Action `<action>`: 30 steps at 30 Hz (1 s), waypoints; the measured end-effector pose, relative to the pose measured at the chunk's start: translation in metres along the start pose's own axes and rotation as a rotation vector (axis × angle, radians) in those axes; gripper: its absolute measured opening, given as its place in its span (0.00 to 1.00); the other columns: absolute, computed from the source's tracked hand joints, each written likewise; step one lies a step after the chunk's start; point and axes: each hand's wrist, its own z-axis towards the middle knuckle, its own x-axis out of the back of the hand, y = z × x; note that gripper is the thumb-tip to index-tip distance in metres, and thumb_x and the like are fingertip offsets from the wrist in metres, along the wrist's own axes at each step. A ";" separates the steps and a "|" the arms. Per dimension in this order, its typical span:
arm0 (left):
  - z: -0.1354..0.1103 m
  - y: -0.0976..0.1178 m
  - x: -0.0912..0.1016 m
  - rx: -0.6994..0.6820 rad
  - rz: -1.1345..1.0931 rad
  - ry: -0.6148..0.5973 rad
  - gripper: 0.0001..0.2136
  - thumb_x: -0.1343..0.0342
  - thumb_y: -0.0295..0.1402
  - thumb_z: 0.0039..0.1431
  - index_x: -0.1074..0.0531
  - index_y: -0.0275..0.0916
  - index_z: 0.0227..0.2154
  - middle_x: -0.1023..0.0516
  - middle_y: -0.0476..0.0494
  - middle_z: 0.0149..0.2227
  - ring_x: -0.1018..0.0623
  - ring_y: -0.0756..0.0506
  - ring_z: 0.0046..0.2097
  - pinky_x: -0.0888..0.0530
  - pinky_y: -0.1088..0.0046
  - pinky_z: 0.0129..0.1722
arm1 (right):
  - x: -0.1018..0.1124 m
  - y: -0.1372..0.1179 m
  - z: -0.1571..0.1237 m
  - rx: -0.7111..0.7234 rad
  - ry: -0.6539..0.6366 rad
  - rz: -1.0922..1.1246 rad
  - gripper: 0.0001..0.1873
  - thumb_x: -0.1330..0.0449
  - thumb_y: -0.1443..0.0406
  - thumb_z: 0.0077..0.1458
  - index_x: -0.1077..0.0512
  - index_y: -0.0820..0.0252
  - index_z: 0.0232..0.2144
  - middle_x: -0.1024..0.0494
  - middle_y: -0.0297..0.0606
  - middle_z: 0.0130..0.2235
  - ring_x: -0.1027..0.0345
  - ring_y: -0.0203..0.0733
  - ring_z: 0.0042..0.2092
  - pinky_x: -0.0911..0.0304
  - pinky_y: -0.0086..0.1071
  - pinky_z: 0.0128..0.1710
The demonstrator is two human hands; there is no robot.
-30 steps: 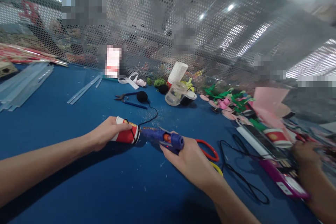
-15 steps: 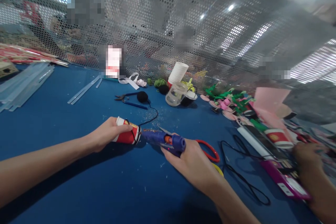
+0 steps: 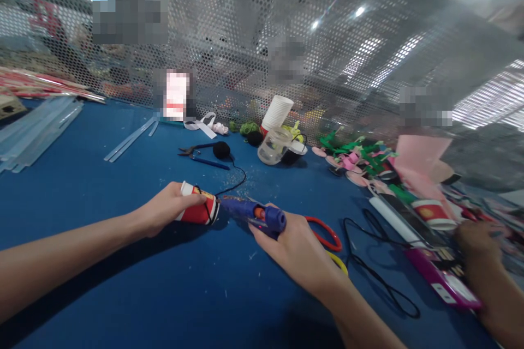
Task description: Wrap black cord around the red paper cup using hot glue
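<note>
My left hand (image 3: 168, 207) is wrapped round a red and white paper cup (image 3: 200, 211) lying on its side, its base turned right. Black cord (image 3: 234, 185) is wound about the cup and trails back to a small black ball of yarn (image 3: 221, 150). In my right hand (image 3: 301, 245) is a blue hot glue gun (image 3: 249, 211), a red light showing on its side. The gun's nozzle points left, at the cup's base end; whether it touches cannot be made out. Scissors with a red and yellow handle (image 3: 327, 234) lie partly under my right hand.
Pliers (image 3: 204, 158) lie beyond the cup. A clear plastic cup (image 3: 273, 147) and stacked white cups (image 3: 278, 112) stand at the back. Glue sticks (image 3: 45, 131) lie left. A purple power strip (image 3: 444, 281) and another person's hand (image 3: 481, 245) are right. Perforated metal screen (image 3: 245, 38) borders the table.
The glue gun has tilted and shifted slightly left, its nozzle still by the cup's base. My left hand and the cup have hardly moved.
</note>
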 end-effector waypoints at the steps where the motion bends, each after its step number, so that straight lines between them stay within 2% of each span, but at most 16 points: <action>1: 0.000 0.000 0.000 0.002 -0.005 -0.001 0.09 0.44 0.36 0.40 0.31 0.34 0.17 0.31 0.52 0.16 0.35 0.53 0.19 0.42 0.79 0.20 | 0.000 -0.001 0.000 0.002 0.002 -0.006 0.07 0.50 0.68 0.46 0.40 0.60 0.18 0.33 0.32 0.21 0.41 0.34 0.23 0.47 0.25 0.21; 7: 0.001 0.001 -0.001 0.006 -0.030 -0.011 0.09 0.44 0.36 0.40 0.31 0.34 0.17 0.30 0.51 0.16 0.33 0.53 0.20 0.41 0.80 0.20 | 0.001 -0.002 -0.003 -0.019 -0.035 -0.032 0.06 0.50 0.68 0.46 0.39 0.60 0.19 0.34 0.32 0.20 0.43 0.34 0.22 0.47 0.26 0.21; 16: 0.002 0.000 0.000 0.028 -0.077 -0.028 0.08 0.44 0.35 0.41 0.29 0.33 0.19 0.28 0.49 0.17 0.31 0.52 0.21 0.38 0.79 0.21 | 0.002 -0.001 -0.007 -0.030 -0.091 0.014 0.05 0.49 0.69 0.45 0.34 0.60 0.26 0.30 0.34 0.23 0.38 0.36 0.25 0.44 0.27 0.24; 22: 0.004 0.000 0.001 0.049 -0.080 -0.015 0.09 0.44 0.35 0.40 0.29 0.33 0.21 0.28 0.49 0.18 0.31 0.51 0.21 0.38 0.78 0.22 | 0.001 -0.003 -0.009 -0.010 -0.098 -0.011 0.02 0.49 0.69 0.44 0.37 0.60 0.22 0.31 0.32 0.21 0.40 0.35 0.22 0.46 0.26 0.22; 25: 0.004 -0.001 0.001 0.052 -0.077 -0.012 0.09 0.44 0.35 0.40 0.29 0.33 0.21 0.27 0.49 0.18 0.30 0.51 0.21 0.38 0.78 0.22 | 0.000 -0.002 -0.009 0.003 -0.092 -0.030 0.04 0.48 0.69 0.44 0.39 0.60 0.19 0.33 0.32 0.20 0.41 0.34 0.21 0.48 0.25 0.20; 30: 0.004 -0.001 0.001 0.053 -0.092 -0.025 0.09 0.45 0.35 0.41 0.28 0.33 0.22 0.27 0.48 0.18 0.29 0.51 0.22 0.36 0.77 0.23 | 0.000 -0.001 -0.008 -0.028 -0.090 0.003 0.02 0.49 0.69 0.44 0.36 0.60 0.24 0.32 0.32 0.22 0.40 0.34 0.23 0.46 0.26 0.22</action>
